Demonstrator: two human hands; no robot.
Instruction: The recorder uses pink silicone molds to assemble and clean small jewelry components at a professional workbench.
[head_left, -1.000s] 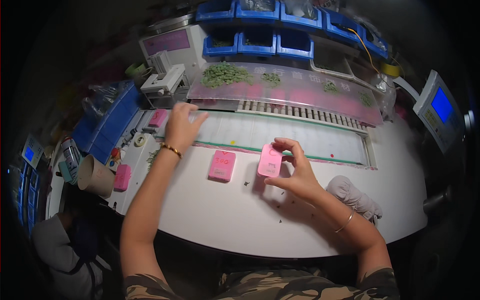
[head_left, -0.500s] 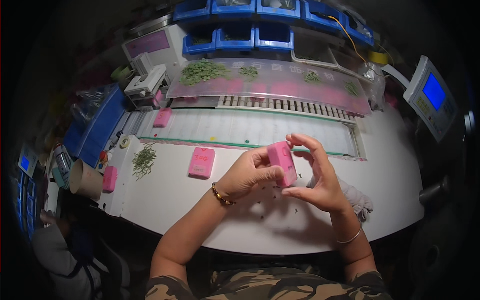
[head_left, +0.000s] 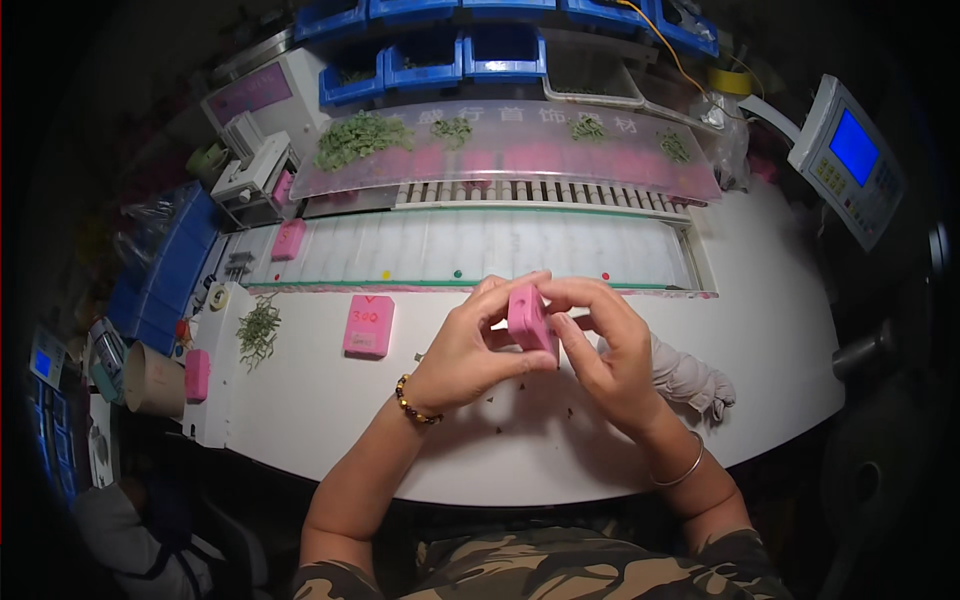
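Observation:
A pink rubber mould (head_left: 526, 318), block-shaped with a small hole in its end, is held up on edge over the table. My left hand (head_left: 458, 350) grips it from the left, thumb along its lower edge and fingers behind. From the other side, my right hand (head_left: 608, 365) closes on it, index finger at the top and thumb against its right face. The far fingertips are partly hidden by the mould. Small dark bits lie on the table below. Left of my hands, another pink mould (head_left: 369, 326) with handwritten marks lies flat.
Thin green pieces (head_left: 259, 330) lie in a pile at left; more green heaps (head_left: 360, 140) sit on a translucent cover. A crumpled grey cloth (head_left: 690, 380) is beside my right hand. Behind are a white roller track (head_left: 520, 195), blue bins (head_left: 505, 52) and a control panel (head_left: 850, 155) at right.
My right hand has come in from an open curve beside the mould and now closes on it. The mould has turned slightly between my hands. The whole view has shifted a little.

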